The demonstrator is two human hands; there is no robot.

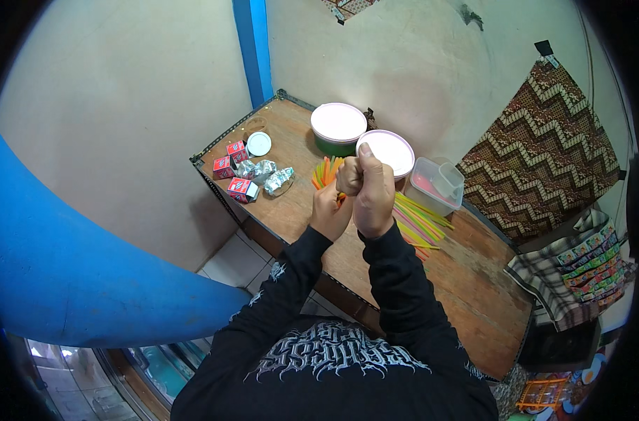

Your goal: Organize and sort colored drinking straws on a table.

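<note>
Above the middle of the wooden table, my left hand (pixel 331 213) is closed around a bunch of colourful plastic drinking straws (pixel 324 171), mostly orange and yellow, whose ends fan out above it. My right hand (pixel 373 194) is up against the left one, its fingers curled in and the thumb on top; whether it grips anything is hidden. Behind and right of the hands, more loose straws (pixel 416 221) in yellow, green and pink lie on the table. A round tub with a pale lid (pixel 390 150) stands just beyond my right hand.
A green tub with a pale lid (pixel 339 122) stands at the back, a clear plastic container (pixel 438 187) to the right. Red small boxes (pixel 240 189), crumpled foil (pixel 279 180) and a white round lid (pixel 259 143) lie on the left of the wooden table (pixel 472 316). A blue pillar (pixel 98 252) rises at left.
</note>
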